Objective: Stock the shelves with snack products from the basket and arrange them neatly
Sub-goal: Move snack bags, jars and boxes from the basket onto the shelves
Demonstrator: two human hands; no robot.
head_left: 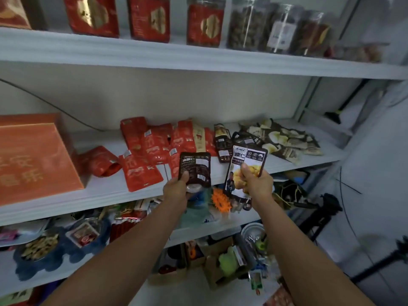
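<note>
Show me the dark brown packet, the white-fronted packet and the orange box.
dark brown packet (195,166), head view, printed face.
white-fronted packet (251,156), head view, upper label.
orange box (33,160), head view, lid centre.

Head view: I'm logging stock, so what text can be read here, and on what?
"油栗仁": dark packet held by the left hand.
"栗仁": white-and-dark packet held by the right hand; brand strip above is blurred.
"安", "乐": gold characters on the orange box; the others are cut off.
Red packets and jar label: too blurred to read.
</note>
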